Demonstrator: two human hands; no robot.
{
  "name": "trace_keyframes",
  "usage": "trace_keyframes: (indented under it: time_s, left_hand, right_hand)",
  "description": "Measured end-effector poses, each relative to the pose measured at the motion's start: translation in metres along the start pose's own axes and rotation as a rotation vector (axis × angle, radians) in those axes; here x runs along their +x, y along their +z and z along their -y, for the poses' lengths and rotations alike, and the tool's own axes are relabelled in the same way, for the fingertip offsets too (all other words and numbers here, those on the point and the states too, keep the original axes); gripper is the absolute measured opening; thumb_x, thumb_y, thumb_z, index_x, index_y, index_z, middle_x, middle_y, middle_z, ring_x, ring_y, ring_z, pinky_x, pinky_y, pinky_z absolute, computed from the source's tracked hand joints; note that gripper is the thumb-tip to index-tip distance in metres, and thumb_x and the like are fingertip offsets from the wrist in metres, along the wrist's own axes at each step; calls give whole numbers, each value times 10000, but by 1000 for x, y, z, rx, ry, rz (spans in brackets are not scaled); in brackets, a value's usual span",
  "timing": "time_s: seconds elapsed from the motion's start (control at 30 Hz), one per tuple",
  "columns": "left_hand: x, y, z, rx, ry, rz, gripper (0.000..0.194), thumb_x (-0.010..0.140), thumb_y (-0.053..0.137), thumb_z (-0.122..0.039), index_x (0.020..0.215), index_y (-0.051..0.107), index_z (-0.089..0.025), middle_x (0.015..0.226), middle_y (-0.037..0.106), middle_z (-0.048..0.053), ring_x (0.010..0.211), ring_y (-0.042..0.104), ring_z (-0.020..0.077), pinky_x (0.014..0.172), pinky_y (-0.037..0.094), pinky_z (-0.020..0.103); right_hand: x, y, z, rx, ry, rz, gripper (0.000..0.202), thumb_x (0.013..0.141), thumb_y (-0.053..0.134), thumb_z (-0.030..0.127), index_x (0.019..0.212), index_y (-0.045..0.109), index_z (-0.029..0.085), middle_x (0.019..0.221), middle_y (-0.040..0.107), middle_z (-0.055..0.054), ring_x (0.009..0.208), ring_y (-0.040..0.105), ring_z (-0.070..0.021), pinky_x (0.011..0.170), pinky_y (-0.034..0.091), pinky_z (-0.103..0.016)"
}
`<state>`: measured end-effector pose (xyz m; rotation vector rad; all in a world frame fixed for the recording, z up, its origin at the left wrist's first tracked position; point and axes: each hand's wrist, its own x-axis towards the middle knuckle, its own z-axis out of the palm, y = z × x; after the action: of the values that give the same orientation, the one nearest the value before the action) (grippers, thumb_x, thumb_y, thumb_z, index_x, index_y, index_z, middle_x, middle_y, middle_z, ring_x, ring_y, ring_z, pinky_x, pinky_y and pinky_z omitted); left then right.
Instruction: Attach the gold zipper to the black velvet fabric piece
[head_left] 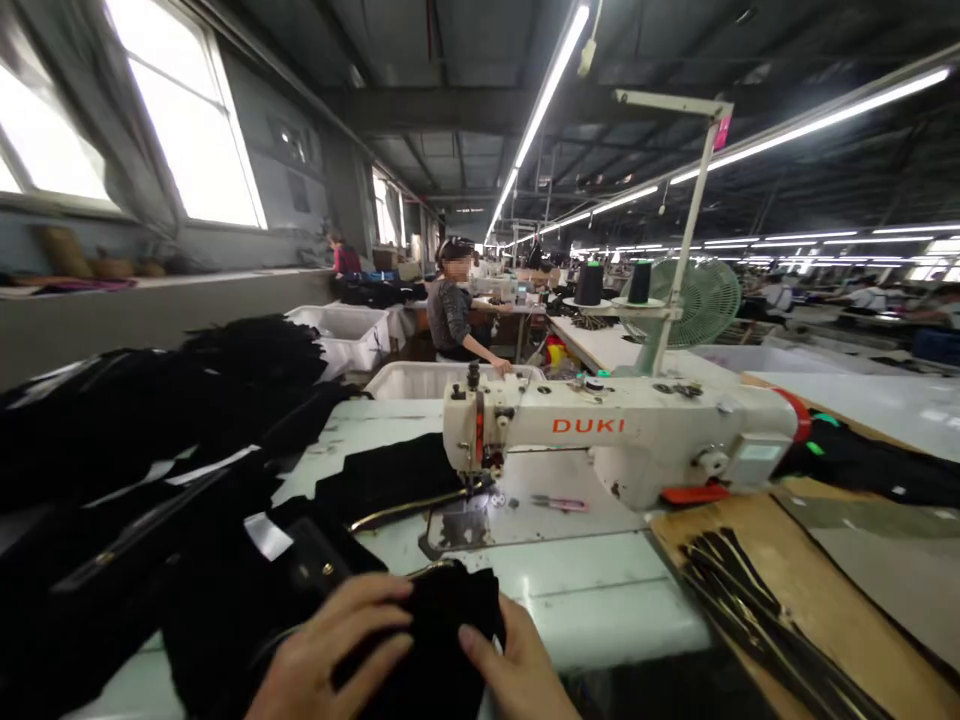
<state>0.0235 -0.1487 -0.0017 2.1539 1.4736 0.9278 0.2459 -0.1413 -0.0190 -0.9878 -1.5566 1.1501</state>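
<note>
- A black fabric piece (450, 640) is held up at the near edge of the worktable (585, 580), between the two hands, in front of the sewing machine.
- By the right hand (521, 660) the piece is pinched at its right side: thumb laid over the near face, index finger at the edge, the other fingers hidden.
- By the left hand (330, 650) the piece is touched at its left side; fingers are half bent and slightly parted. Whether it is gripped there cannot be told, the thumb being unseen.
- A gold edge is seen at the top of the piece, near the left fingertips.
- The white sewing machine (555, 430) is marked DUKI in orange; a small light is lit by its needle.
- A flat black panel (390, 475) is spread left of the needle, with a gold-edged strip (412, 507) run along its near side toward the presser foot.
- Pink-handled snips (562, 503) are laid on the machine bed.
- Dark garments (150, 420) are heaped at left; a white tag (268, 537) is noted on the nearer cloth.
- Gold-toothed zips (750, 610) are bunched on a brown board at right.
- A co-worker (454, 310) is seated beyond, behind a white bin (412, 380).
</note>
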Motion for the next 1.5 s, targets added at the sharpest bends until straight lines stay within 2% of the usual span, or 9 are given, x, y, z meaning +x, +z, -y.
trace_keyframes:
  time_s: [0.07, 0.17, 0.37, 0.5, 0.7, 0.87, 1.1, 1.37, 1.5]
  left_hand:
    - [6, -16, -2, 48, -117, -170, 369, 762, 739, -543, 1077, 741, -350, 1269, 673, 18, 1205, 596, 330, 1082, 458, 428]
    - [11, -26, -9, -12, -201, -49, 424, 718, 751, -566, 1081, 747, -347, 1090, 748, 12, 1045, 681, 330, 954, 544, 374]
    - [1, -11, -20, -58, -128, -26, 241, 784, 718, -554, 940, 791, -385, 961, 783, -47, 918, 735, 265, 774, 574, 214]
    - [-2, -10, -22, -35, -117, -42, 236, 793, 707, -556, 906, 796, -369, 931, 782, -35, 873, 738, 258, 716, 575, 208]
    - [-5, -17, -41, -59, -115, 126, 176, 908, 615, -441, 944, 748, -331, 868, 733, -39, 798, 701, 178, 720, 545, 190]
    - [3, -5, -62, -179, -87, 6, 332, 794, 747, -327, 1123, 706, -341, 956, 735, -54, 781, 691, 148, 738, 542, 170]
    - [1, 11, -70, -221, -88, 51, 63, 857, 715, -297, 905, 752, -315, 834, 716, -62, 779, 691, 135, 728, 516, 160]
    - [-11, 20, -70, -86, 119, -78, 57, 939, 634, -261, 930, 681, -293, 864, 680, -56, 803, 691, 113, 745, 517, 147]
    - [-12, 21, -70, -73, 116, -115, 40, 943, 628, -275, 927, 664, -286, 852, 673, -60, 777, 684, 109, 726, 513, 145]
  right_hand:
    - [-4, -10, 11, 159, 24, 90, 516, 886, 585, 647, 1055, 714, 177, 987, 730, -85, 955, 671, -297, 864, 527, -403]
    - [-7, -22, 24, 258, 71, 147, 465, 869, 636, 622, 1005, 718, 185, 928, 722, -45, 894, 666, -255, 821, 518, -347]
    - [-7, -39, 29, 117, 35, 39, 475, 837, 717, 526, 1196, 649, 223, 1130, 694, -68, 1073, 636, -258, 931, 489, -353]
    - [-4, -40, 36, -54, -185, -107, 205, 861, 709, 348, 1033, 685, 238, 1124, 676, -65, 1053, 630, -218, 927, 476, -317]
    - [2, -38, 47, 45, -97, -17, 77, 805, 758, 271, 774, 711, 218, 884, 730, -24, 857, 665, -200, 804, 489, -281]
    - [-1, -33, 51, 107, -47, -20, 91, 745, 800, 217, 719, 713, 214, 833, 734, -2, 797, 664, -177, 773, 477, -259]
    - [-7, -35, 56, 55, -159, 37, 118, 732, 798, 125, 718, 728, 219, 842, 750, 5, 760, 672, -152, 730, 475, -236]
    - [-2, -48, 64, 59, 64, 179, 89, 739, 803, 261, 731, 739, 199, 841, 727, -17, 820, 650, -184, 790, 452, -275]
    - [-2, -50, 69, -2, 10, 176, 138, 809, 757, 315, 755, 719, 195, 854, 724, -21, 817, 648, -184, 788, 450, -275]
